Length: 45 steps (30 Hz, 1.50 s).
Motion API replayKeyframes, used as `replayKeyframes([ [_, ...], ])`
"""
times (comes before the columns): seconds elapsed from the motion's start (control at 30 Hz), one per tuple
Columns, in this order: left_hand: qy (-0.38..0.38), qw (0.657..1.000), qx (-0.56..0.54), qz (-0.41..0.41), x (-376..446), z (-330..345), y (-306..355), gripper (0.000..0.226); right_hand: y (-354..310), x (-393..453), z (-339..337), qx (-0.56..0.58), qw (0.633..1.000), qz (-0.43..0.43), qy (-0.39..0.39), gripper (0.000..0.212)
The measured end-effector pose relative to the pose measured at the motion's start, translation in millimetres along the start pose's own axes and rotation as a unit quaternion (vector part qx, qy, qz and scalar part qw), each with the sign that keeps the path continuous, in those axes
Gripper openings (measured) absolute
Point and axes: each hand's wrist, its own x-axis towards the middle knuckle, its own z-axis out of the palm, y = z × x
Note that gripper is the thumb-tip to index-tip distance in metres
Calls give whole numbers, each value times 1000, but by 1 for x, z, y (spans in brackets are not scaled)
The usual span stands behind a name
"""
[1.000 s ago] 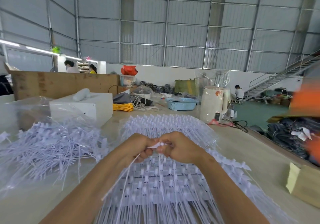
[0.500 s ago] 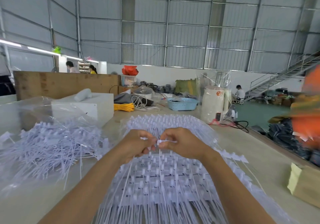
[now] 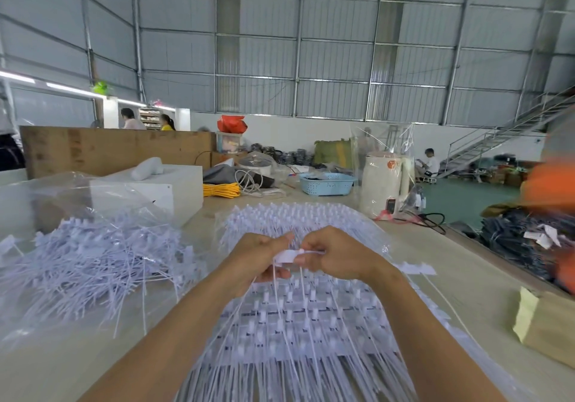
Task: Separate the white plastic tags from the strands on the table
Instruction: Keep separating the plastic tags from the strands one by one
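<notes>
Head view: tag (image 3: pixel 287 256) between both hands (image 3: pixel 298 255)

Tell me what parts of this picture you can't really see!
- White tag, head view: the left hand and right hand cover its ends, so each grip is hidden.
- Orange shape, right edge: blurred and cut off.
- Seated person, far back: too small for detail.
- Brown box, right edge: cut off.
- White box: clear plastic sheeting hides its near side.
</notes>
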Motion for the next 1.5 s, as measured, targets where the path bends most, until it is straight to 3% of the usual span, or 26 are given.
replayKeyframes([
  [0.1, -51, 999, -3, 10, -3, 1, -2, 35, 3, 1, 0, -22, 999, -1, 35, 22],
  [0.3, -1, 999, 29, 35, -3, 5, -5, 39, 0, -2, 3, 37, 998, 17, -46, 23],
  [0.47, 23, 999, 23, 17, -4, 4, -4, 40, -4, -1, 8, 5, 1000, -16, -20, 26],
  [0.67, -42, 994, -6, -104, -1, -4, 6, 17, -11, 2, 10, -129, 990, -60, 8, 14],
  [0.73, -59, 991, -54, -104, -4, -18, 18, 14, -11, 2, 6, -155, 985, -64, 32, 15],
  [0.8, -74, 979, -175, -74, -9, -43, 36, 17, -4, -3, -8, -193, 980, -22, 35, 25],
  [0.93, -16, 957, -287, 41, -21, -84, 64, 24, -1, -14, -26, -57, 997, -5, 42, 38],
  [1.03, 45, 984, -160, 63, -20, -72, 56, 11, -18, -7, -18, -57, 997, -44, 21, 28],
  [1.13, 38, 997, 0, 61, -15, -38, 32, 12, -26, -2, -8, -51, 996, -72, 19, 19],
  [1.3, -57, 996, 53, 44, -11, 2, 13, 47, -22, -2, -6, -29, 996, -73, 52, 20],
  [1.4, -64, 994, 81, 38, -12, 2, 10, 44, -23, -1, -5, -7, 999, -36, 36, 36],
  [1.5, -36, 993, 103, 46, -11, -1, 11, 30, -23, -4, -10, -14, 1000, -19, -18, 28],
])
